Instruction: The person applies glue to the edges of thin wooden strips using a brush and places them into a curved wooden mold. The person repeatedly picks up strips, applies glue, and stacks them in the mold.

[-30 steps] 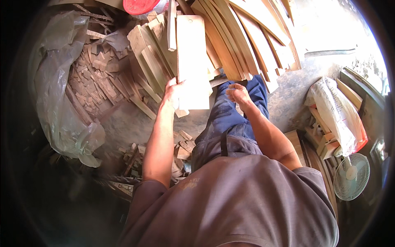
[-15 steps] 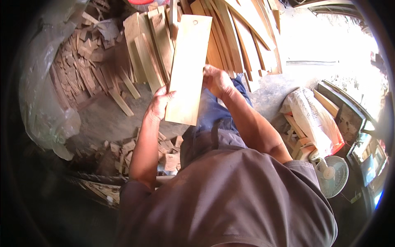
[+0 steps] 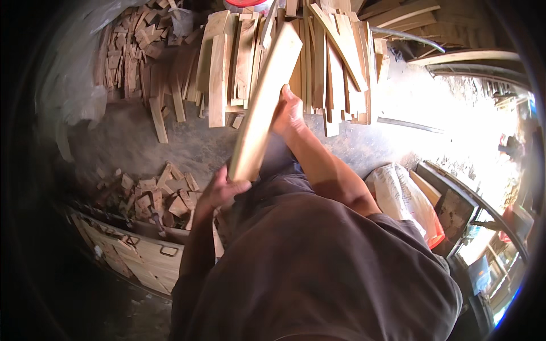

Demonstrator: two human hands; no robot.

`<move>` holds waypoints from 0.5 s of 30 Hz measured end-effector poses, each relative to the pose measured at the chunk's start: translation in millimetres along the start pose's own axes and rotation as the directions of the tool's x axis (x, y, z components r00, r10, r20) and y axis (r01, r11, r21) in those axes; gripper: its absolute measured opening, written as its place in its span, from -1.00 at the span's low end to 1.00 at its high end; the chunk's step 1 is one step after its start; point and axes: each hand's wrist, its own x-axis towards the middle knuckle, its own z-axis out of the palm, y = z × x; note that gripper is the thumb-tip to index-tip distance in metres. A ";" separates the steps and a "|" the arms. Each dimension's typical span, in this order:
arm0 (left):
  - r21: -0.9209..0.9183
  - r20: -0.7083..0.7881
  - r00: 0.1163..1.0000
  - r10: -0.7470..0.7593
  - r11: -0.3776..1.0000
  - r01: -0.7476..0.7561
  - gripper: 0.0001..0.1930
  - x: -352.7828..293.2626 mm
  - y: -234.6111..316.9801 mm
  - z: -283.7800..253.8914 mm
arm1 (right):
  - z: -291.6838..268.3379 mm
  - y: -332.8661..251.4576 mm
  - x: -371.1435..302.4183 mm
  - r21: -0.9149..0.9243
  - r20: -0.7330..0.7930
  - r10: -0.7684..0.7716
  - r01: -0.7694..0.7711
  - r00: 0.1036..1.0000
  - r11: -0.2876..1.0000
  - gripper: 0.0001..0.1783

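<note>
I hold a pale wooden board (image 3: pixel 267 105) in both hands, its length running away from me and slanting toward the far right. It is tipped so that a long edge shows. My left hand (image 3: pixel 219 187) grips the near end, thumb laid across the corner; its other fingers are partly hidden or blurred. Farther along, my right hand (image 3: pixel 289 112) is closed on the right side, thumb up by the edge, with its fingers behind the wood. Beyond the board lies a stack of similar boards (image 3: pixel 216 79), some overlapping at angles.
Small offcuts (image 3: pixel 128 48) are heaped at the far left. More wood blocks (image 3: pixel 176 199) lie near my left arm, beside a wooden chest-like box (image 3: pixel 145 253) with metal handles. A white sack (image 3: pixel 401 193) stands at right. A red-rimmed container (image 3: pixel 244 3) shows at the far edge.
The board has tilted from facing me flat to showing its edge, and its near end has swung left. My left hand moved lower. My view has shifted, bringing the box at left into sight.
</note>
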 end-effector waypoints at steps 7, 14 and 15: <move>0.932 -0.191 0.725 0.662 0.355 -0.078 -0.07 -55.3 -3.1 23.2 | 5.3 83.7 52.2 -0.025 0.787 0.176 -0.254 0.591 0.967 -0.51; 0.877 -0.464 0.394 0.793 0.475 0.075 -0.12 -133.2 -77.7 -66.4 | 97.7 214.3 12.9 -0.174 0.733 0.292 -0.245 0.615 0.954 -0.67; 0.874 -0.469 0.327 0.820 0.484 0.041 -0.15 -144.3 -91.4 -82.4 | 106.8 238.1 21.7 -0.226 0.750 0.321 -0.232 0.578 0.946 -0.71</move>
